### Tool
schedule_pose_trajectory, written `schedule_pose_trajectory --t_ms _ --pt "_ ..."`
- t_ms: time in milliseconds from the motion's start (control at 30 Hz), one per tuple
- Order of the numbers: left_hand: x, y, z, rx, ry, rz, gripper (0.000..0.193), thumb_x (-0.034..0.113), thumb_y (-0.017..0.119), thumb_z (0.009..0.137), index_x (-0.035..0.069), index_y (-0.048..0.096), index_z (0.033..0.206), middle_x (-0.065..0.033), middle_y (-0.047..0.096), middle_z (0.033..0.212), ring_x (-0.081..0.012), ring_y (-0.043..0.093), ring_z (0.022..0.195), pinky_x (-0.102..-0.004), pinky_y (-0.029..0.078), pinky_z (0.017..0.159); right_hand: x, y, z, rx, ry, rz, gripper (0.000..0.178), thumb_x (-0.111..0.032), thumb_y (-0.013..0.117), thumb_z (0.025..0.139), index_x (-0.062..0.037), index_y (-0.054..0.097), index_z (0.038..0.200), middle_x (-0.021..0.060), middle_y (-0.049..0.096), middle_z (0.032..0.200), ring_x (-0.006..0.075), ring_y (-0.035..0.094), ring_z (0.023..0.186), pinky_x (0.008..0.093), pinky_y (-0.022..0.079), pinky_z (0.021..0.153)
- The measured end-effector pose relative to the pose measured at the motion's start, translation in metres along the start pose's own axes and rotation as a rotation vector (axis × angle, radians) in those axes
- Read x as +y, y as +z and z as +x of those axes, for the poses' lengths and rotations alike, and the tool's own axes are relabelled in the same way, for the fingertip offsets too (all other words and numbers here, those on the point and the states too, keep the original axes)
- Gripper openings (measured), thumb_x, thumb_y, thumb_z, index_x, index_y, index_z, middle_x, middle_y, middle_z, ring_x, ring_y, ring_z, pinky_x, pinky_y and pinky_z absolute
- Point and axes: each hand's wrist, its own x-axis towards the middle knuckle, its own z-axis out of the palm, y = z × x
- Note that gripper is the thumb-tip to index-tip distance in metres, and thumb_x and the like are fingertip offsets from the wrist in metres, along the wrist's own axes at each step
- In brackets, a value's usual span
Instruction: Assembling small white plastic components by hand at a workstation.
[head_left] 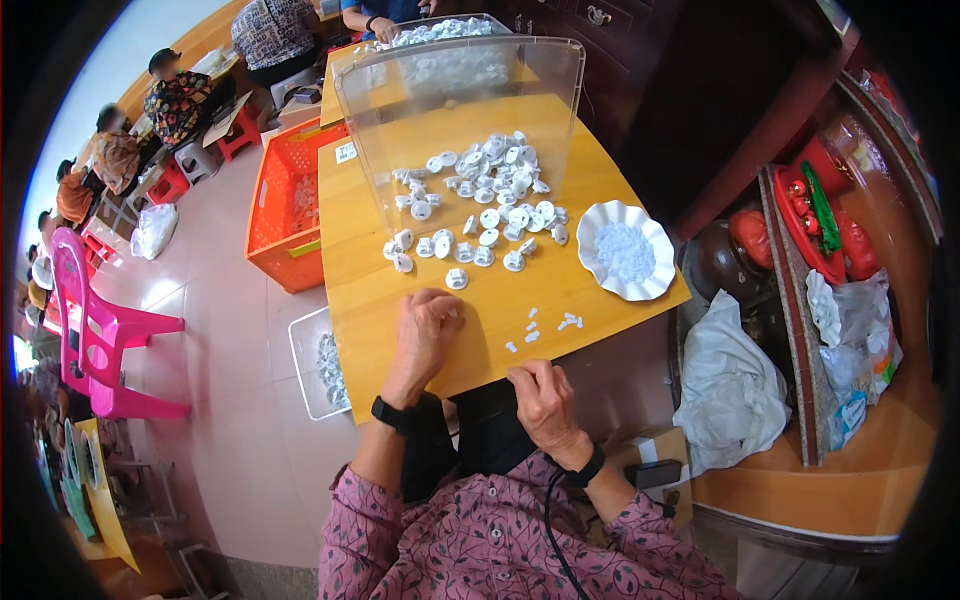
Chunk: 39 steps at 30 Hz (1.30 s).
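Note:
My left hand (428,328) rests over the near left part of the yellow wooden table (365,340), fingers curled inward. If it holds anything, its fingers hide it. At the table's front edge my right hand (545,402) is closed too, thumb against fingers; I cannot make out what is in it. Just beyond this hand lie several tiny white plastic pieces (532,325). Round white plastic parts (488,218) are heaped farther back, a few standing loose near my left hand. A white scalloped dish (590,225) on the right holds a pile of small whitish pieces (625,252).
A clear plastic bin (358,125) stands on its side behind the heap. An orange crate (285,252) and a clear tray (305,375) of parts sit left of the table. Left stands a pink chair (120,330). Other people work beyond. Right are a shelf and white bag (730,390).

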Motion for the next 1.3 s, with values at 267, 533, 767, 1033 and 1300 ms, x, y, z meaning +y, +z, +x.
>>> schedule_pose_trajectory --t_ms 267,533,767,1033,1300 --pt "0.018 -0.008 -0.060 -0.079 -0.367 -0.676 0.043 -0.003 0.070 0.086 0.003 0.064 0.128 -0.0043 0.065 0.116 -0.0134 0.064 0.104 -0.0269 0.053 0.091 0.004 0.008 0.003 0.101 0.278 0.323 0.011 0.002 0.067 0.088 0.0000 0.062 0.098 0.0120 0.063 0.085 0.0264 0.067 0.076 0.0331 0.054 0.067" --pt "0.045 -0.007 -0.080 -0.082 -0.425 -1.182 0.048 -0.010 0.070 0.086 0.002 0.061 0.131 -0.0073 0.063 0.127 -0.0162 0.062 0.113 -0.0308 0.053 0.098 -0.011 -0.015 0.018 0.007 0.796 1.096 0.007 -0.003 0.066 0.094 0.0032 0.064 0.098 0.0055 0.068 0.086 0.0091 0.065 0.071 0.0223 0.052 0.067" --pt "0.046 0.001 -0.088 -0.092 -0.420 -1.328 0.049 -0.012 0.071 0.084 0.000 0.061 0.131 -0.0087 0.063 0.128 -0.0169 0.061 0.115 -0.0315 0.053 0.098 -0.013 -0.021 0.020 -0.001 0.855 1.309 0.011 -0.006 0.066 0.094 0.0024 0.067 0.101 0.0089 0.071 0.090 0.0100 0.063 0.070 0.0234 0.052 0.070" --pt "0.054 0.005 -0.092 -0.093 -0.443 -1.381 0.048 -0.009 0.073 0.084 0.001 0.059 0.129 -0.0123 0.064 0.128 -0.0189 0.061 0.116 -0.0335 0.050 0.102 -0.012 -0.022 0.019 -0.003 0.905 1.431 0.011 -0.006 0.066 0.094 0.0017 0.068 0.101 0.0086 0.072 0.092 0.0093 0.061 0.069 0.0223 0.050 0.069" --pt "0.058 0.006 -0.093 -0.145 -0.446 -1.403 0.044 -0.007 0.073 0.084 0.002 0.061 0.126 -0.0120 0.066 0.125 -0.0196 0.061 0.117 -0.0358 0.048 0.105 -0.016 -0.028 0.015 -0.017 0.871 1.380 0.010 -0.004 0.067 0.094 0.0028 0.068 0.102 0.0089 0.072 0.093 0.0091 0.061 0.070 0.0222 0.051 0.071"
